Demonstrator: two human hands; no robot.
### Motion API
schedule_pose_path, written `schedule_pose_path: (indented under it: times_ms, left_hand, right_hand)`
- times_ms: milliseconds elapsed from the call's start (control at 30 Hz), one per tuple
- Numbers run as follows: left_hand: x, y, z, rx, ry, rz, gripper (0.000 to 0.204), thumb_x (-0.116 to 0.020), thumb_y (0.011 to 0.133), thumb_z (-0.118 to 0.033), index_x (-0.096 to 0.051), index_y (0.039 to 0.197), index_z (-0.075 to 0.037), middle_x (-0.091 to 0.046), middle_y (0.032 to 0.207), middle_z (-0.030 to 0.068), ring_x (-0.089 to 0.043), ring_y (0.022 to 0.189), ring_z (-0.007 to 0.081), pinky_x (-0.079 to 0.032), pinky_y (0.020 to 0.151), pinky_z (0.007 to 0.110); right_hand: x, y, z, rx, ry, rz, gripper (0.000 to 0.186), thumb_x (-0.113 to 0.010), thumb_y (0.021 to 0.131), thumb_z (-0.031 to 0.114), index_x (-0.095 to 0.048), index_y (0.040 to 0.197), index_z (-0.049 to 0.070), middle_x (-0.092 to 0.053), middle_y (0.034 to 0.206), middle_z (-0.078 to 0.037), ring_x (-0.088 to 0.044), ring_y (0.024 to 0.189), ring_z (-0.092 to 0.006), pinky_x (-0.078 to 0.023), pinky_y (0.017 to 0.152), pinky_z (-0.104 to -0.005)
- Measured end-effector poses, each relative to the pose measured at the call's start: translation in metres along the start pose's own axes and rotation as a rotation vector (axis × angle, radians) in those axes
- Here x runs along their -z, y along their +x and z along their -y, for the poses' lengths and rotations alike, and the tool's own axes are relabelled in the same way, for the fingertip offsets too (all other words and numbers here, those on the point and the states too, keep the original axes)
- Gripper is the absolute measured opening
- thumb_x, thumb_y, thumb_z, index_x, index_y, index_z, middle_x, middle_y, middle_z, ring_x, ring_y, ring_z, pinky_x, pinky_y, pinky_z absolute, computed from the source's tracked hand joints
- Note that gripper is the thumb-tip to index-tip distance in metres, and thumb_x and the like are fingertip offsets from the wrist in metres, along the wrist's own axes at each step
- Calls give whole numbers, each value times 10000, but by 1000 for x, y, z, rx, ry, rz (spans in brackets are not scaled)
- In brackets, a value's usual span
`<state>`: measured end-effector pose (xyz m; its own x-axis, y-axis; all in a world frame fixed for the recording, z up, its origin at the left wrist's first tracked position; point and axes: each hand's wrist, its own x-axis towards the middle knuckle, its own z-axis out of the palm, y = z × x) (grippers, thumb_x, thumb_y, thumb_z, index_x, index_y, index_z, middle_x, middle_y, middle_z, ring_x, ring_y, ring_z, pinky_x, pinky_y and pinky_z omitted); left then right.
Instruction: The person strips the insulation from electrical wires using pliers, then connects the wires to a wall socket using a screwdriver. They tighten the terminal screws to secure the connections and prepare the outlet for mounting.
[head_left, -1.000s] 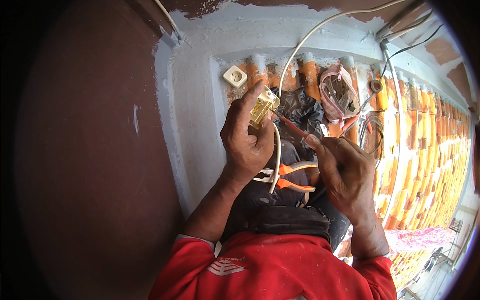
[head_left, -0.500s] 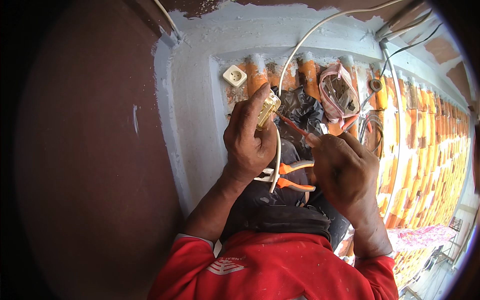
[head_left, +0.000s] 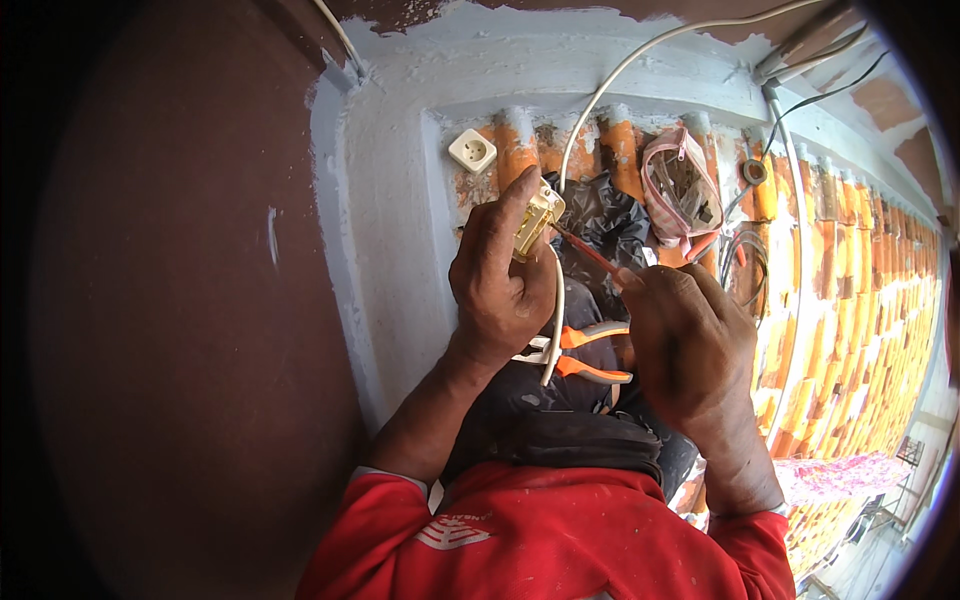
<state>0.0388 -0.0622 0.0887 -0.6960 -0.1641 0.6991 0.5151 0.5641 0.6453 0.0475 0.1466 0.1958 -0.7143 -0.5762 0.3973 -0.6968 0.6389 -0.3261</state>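
My left hand [head_left: 497, 285] holds a cream electrical fitting [head_left: 539, 215] upright, with brass parts showing on its open side. My right hand [head_left: 690, 335] grips a screwdriver [head_left: 590, 250] with a red shaft, its tip at the fitting's right side. A short white cable [head_left: 560, 295] hangs below the fitting, across pliers [head_left: 592, 374] with orange-and-grey handles that lie on my dark-clothed lap. Behind the fitting is crumpled black plastic [head_left: 608, 215].
A cream socket [head_left: 472, 150] and pink zip pouch [head_left: 682, 190] rest on roof tiles [head_left: 840, 300]. Grey tape roll [head_left: 753, 171], loose wires and a long white cable [head_left: 650, 45] lie near the pale painted ledge [head_left: 385, 250]. A brown painted surface [head_left: 180, 280] fills the left.
Since a second ago my left hand and the fitting have shifted slightly right. My right hand has moved a little right and turned, still on the screwdriver.
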Motion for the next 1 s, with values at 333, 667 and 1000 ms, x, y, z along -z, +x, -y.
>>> schedule_pose_path:
  times_ms: [333,667,1000]
  left_hand:
    - [-1,-4,2,83,-70,-21,637,-674,939,103,-569,1566,63,-719,1362,239,-744,1127,344,-602,982,437]
    - [-1,-7,4,93,-56,-26,631,-685,943,98,-573,1563,64,-718,1363,240,-745,1168,356,-601,1002,442]
    - [-1,-8,6,102,-65,-34,644,-673,925,96,-572,1561,72,-709,1402,250,-739,1201,367,-595,1035,447]
  right_hand:
    - [-4,6,-4,28,73,-151,363,-845,824,-81,-758,1146,64,-722,976,-134,-731,843,-322,-576,702,-423]
    - [6,7,6,-46,-80,153,230,-801,883,6,-763,1104,58,-712,1016,-131,-721,889,-309,-578,726,-429]
    - [-3,13,0,19,-3,-105,269,-830,836,-9,-720,1073,54,-676,952,-115,-688,835,-323,-543,699,-433]
